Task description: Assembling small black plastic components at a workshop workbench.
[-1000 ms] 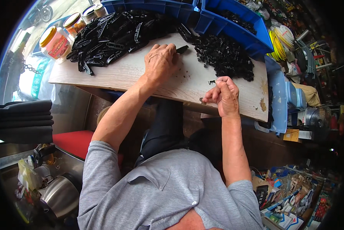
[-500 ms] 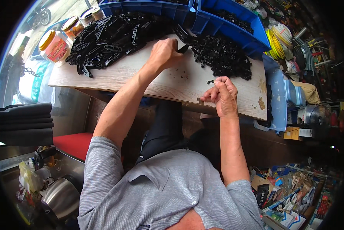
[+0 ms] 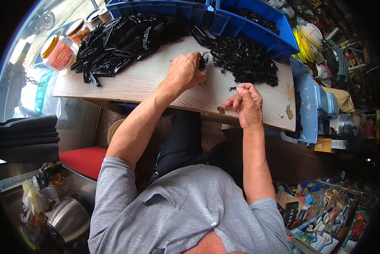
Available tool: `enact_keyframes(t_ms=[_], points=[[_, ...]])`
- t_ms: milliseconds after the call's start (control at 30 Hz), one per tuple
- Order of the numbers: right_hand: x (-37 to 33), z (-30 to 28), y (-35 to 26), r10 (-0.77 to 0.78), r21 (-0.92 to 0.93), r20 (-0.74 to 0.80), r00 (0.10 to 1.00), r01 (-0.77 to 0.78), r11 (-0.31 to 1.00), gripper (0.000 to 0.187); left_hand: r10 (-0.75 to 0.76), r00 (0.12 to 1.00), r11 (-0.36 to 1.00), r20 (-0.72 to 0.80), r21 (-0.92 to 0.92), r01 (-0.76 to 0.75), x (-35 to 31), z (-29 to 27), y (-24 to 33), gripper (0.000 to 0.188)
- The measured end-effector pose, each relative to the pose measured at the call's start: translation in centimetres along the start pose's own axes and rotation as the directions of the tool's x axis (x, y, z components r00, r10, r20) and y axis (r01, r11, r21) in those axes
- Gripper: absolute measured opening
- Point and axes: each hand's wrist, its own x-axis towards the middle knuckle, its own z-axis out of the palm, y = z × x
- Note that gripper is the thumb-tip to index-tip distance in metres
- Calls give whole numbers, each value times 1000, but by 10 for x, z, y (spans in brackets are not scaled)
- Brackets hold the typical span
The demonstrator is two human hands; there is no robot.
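My left hand [image 3: 186, 73] is closed around a black plastic piece [image 3: 204, 60], whose end shows past the fingers above the table; most of it is hidden. Between the pinched thumb and forefinger of my right hand [image 3: 248, 103] is a small black plastic clip [image 3: 232, 89], near the table's front edge. To the left of my left hand lies a heap of long black plastic parts [image 3: 118, 53], some with pale oval outlines. Beyond my right hand spreads a pile of small black plastic clips [image 3: 245, 63].
Two blue bins [image 3: 257, 29] stand along the back of the wooden table [image 3: 139, 86], the right one with black pieces inside. Lidded jars [image 3: 56, 53] stand at the left. A pale blue tub [image 3: 307, 106] is beside the table's right end. A red seat [image 3: 84, 160] is below left.
My left hand has come down and nearer to me from the gap between the heaps, with the black piece in it. My right hand and its clip have stayed almost still.
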Motion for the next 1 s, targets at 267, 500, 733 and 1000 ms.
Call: enact_keyframes(t_ms=[267,500,733,1000], points=[[0,-1,0,-12,-3,7,1000,13,1000,18,118,993,976,-1,184,-116,-15,-14,-4,25],[0,0,0,-16,-19,-8,1000,16,1000,17,100,995,948,-27,306,-87,-21,-20,3,18],[1,1,1,-4,-11,-3,1000,4,1000,17,493,870,824,-10,327,-463,-9,-10,-9,21],[-1,-2,2,-39,10,4,999,39,999,15,384,923,910,-24,179,-374,-17,-9,-15,20]])
